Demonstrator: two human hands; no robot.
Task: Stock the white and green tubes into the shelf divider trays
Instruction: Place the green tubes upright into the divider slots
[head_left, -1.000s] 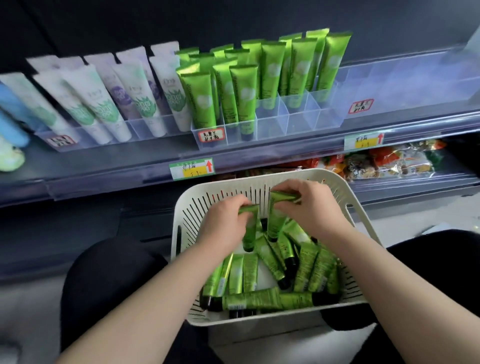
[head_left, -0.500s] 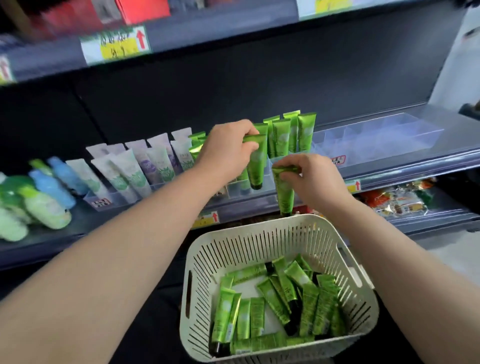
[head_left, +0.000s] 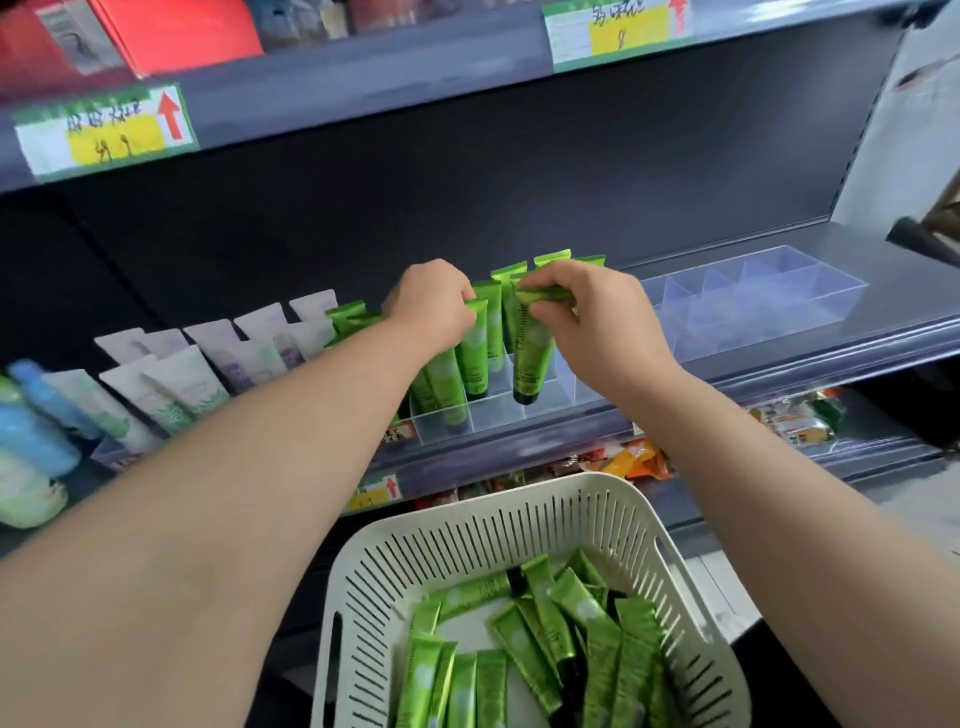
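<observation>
At mid-frame the left hand (head_left: 434, 306) and right hand (head_left: 597, 317) each pinch one green tube (head_left: 530, 348) by its flat crimped end, cap down, over the clear divider tray (head_left: 498, 415) near the shelf's front edge. The right tube hangs above an open front slot; the left one (head_left: 475, 353) sits among standing tubes. A second clear tray (head_left: 753, 296) lies at right. The white basket (head_left: 519, 525) at lower centre holds over a dozen green tubes (head_left: 524, 660). White tubes (head_left: 176, 389) lean at left.
</observation>
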